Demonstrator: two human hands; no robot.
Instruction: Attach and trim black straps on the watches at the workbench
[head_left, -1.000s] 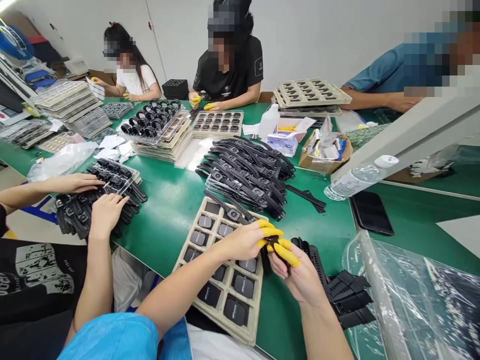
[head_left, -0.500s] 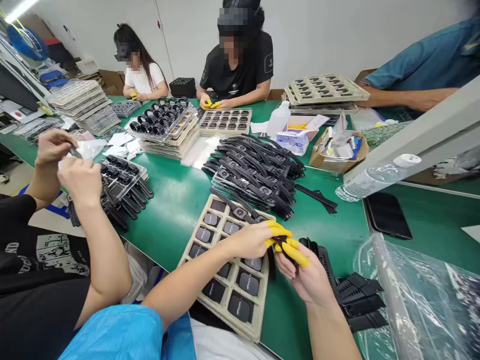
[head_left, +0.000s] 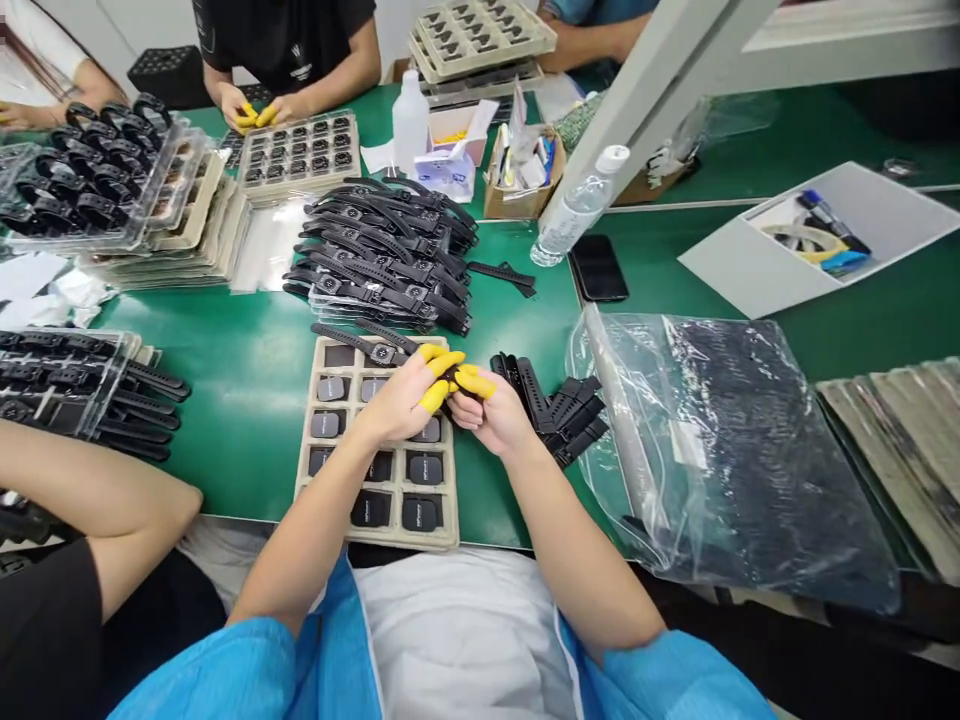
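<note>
My left hand (head_left: 405, 398) and my right hand (head_left: 491, 408), both with yellow finger covers, meet above the right edge of a beige compartment tray (head_left: 454, 500). Between their fingertips they pinch a small black smartwatch (head_left: 451, 376), mostly covered by the fingers. Dark square watch faces (head_left: 424, 468) lie in the tray's compartments. Across the tray's far edge rests a watch with its black strap (head_left: 382, 353). Just right of my right hand, loose black watch straps (head_left: 559, 405) lie in a pile on the green table.
Beyond the tray stands a heap of strapped watches (head_left: 382, 250). A water bottle (head_left: 577, 212), phone (head_left: 598, 268), white box (head_left: 795, 270) and plastic bag of dark straps (head_left: 742, 450) are to the right. A co-worker's arm (head_left: 97, 500) is at left; another co-worker (head_left: 289, 60) sits opposite.
My view has swung right and down, bringing the white box and the full plastic bag into sight. Both hands stay together on the small black smartwatch.
</note>
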